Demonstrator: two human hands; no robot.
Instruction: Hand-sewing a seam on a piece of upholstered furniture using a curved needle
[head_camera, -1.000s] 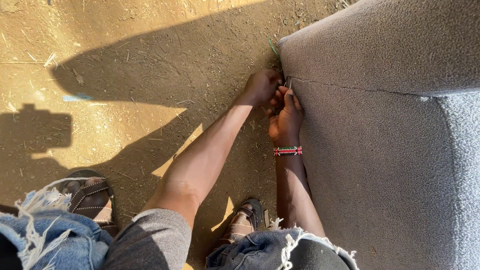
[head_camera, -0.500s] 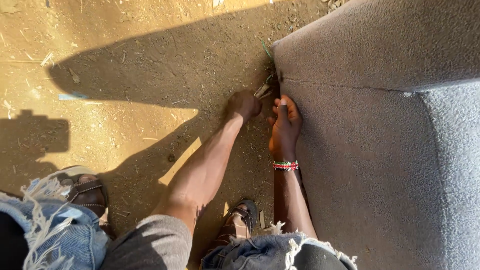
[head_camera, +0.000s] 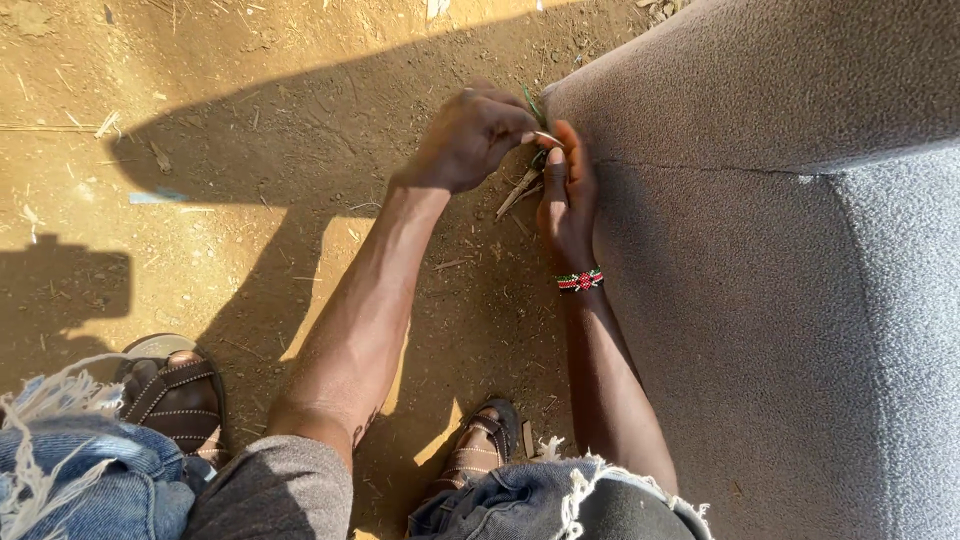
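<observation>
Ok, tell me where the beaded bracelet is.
In the head view the beaded bracelet sits on the right wrist, just below the right hand, against the edge of the grey fabric, right of centre.

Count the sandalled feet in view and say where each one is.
2. One sandalled foot is at lower left on the dirt, beside frayed denim. The other is at bottom centre, between the two forearms, partly hidden by denim.

- Hard, warm sunlight strikes the dirt ground (head_camera: 230, 60).
- Deep, sharp-edged shadows cover the centre and lower left.
- The focus is crisp, with slight blur on the left hand (head_camera: 470, 135).
</observation>
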